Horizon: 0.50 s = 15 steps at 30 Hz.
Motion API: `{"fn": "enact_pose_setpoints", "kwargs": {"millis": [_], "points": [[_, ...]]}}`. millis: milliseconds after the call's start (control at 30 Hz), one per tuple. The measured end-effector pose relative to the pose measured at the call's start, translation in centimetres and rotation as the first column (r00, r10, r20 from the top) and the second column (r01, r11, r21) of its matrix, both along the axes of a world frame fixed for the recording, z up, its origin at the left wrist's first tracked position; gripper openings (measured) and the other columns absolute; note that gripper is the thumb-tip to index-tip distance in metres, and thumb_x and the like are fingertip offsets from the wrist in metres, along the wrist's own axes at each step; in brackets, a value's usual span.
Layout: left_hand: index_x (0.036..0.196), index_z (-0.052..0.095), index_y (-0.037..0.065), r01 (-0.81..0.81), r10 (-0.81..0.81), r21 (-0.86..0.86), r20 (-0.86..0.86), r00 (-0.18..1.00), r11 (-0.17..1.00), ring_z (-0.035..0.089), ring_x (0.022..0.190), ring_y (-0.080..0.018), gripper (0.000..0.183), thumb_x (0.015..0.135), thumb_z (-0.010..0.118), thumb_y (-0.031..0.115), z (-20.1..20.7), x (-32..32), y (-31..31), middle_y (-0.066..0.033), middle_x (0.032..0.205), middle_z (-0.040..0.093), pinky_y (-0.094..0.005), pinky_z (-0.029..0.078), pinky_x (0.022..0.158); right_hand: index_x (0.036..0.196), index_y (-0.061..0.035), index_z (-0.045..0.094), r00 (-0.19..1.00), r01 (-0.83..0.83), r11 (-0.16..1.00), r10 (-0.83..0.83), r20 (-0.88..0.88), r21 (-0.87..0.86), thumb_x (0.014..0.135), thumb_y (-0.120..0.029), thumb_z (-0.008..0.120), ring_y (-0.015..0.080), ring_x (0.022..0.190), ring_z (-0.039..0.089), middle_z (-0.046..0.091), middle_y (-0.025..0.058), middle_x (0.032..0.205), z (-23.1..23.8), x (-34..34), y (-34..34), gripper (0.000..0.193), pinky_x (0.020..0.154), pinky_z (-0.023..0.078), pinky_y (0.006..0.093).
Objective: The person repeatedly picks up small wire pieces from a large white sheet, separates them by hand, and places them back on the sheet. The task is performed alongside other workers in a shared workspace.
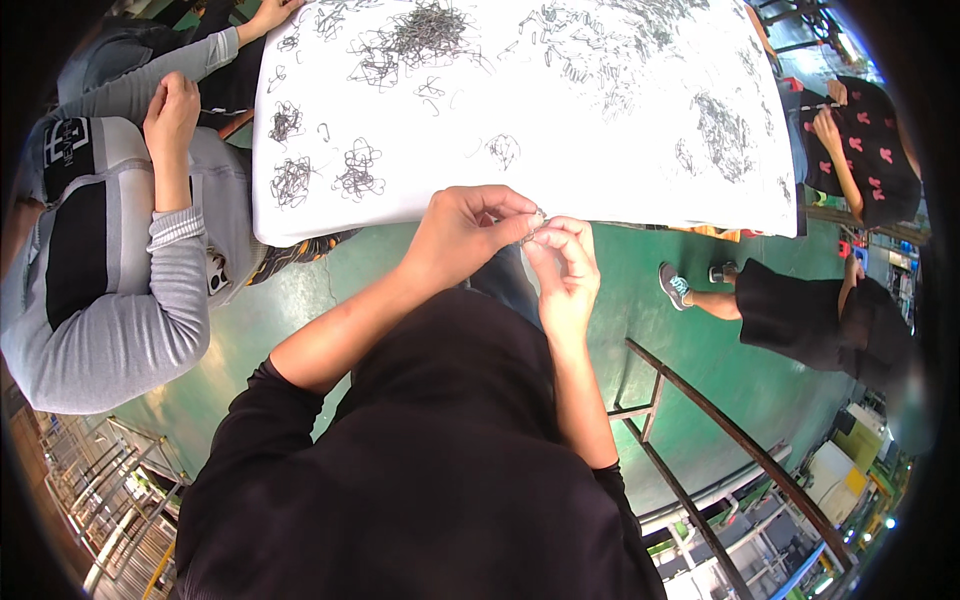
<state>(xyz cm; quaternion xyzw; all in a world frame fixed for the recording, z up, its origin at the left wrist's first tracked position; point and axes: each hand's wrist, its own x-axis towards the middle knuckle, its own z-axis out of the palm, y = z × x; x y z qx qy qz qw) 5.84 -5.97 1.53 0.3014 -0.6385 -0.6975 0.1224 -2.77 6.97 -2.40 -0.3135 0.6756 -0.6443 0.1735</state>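
Just in front of the white table's near edge, my left hand and my right hand come together with their fingertips pinched. Between them is a small, shiny, metal-looking piece, gripped from both sides. Its exact kind is too small to make out, and the fingers cover part of it. Closest to my hands on the table is a loose cluster of thin, dark, curved wire-like pieces.
The white-covered table carries several more piles of dark thin pieces. A person in a grey sweater sits at its left. At the right are a person in black and a metal frame on the green floor.
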Motion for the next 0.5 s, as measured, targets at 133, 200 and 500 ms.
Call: {"fn": "enact_pose_setpoints", "kwargs": {"millis": [133, 200, 500], "points": [[0.096, 0.07, 0.003, 0.035, -0.034, -0.143, 0.007, 0.999, 0.989, 0.059, 0.076, -0.0065, 0.015, 0.084, 0.069, 0.011, -0.1, 0.1, -0.3, -0.002, 0.084, 0.069, -0.0217, 0.045, 0.064, 0.086, -0.0039, 0.067, 1.0, -0.023, 0.999, 0.024, -0.016, 0.036, 0.08, -0.008, 0.072, 0.0132, 0.082, 0.051, 0.055, 0.0049, 0.095, -0.3, -0.6, -0.5, 0.009, 0.066, 0.041, 0.0248], [0.095, 0.071, 0.004, -0.008, -0.003, -0.16, -0.064, 0.998, 0.987, 0.059, 0.08, -0.008, 0.013, 0.083, 0.069, 0.009, -0.1, 0.0, -0.3, -0.0032, 0.09, 0.068, -0.0226, 0.044, 0.068, 0.086, -0.0038, 0.066, 0.998, -0.045, 0.997, 0.047, -0.031, 0.059, 0.08, -0.008, 0.071, 0.0136, 0.082, 0.051, 0.055, 0.0052, 0.095, -0.2, -1.0, -0.7, 0.009, 0.067, 0.042, 0.0254], [0.091, 0.072, 0.005, -0.135, 0.119, -0.165, -0.104, 0.987, 0.977, 0.058, 0.087, -0.0113, 0.009, 0.082, 0.068, 0.006, -0.6, -0.1, 0.3, -0.0059, 0.099, 0.064, -0.0234, 0.045, 0.07, 0.088, -0.0038, 0.067, 0.984, -0.174, 0.977, 0.178, -0.025, 0.12, 0.08, -0.005, 0.07, 0.0141, 0.082, 0.052, 0.055, 0.0048, 0.096, 0.5, -2.8, -1.3, 0.009, 0.069, 0.043, 0.026]]}}
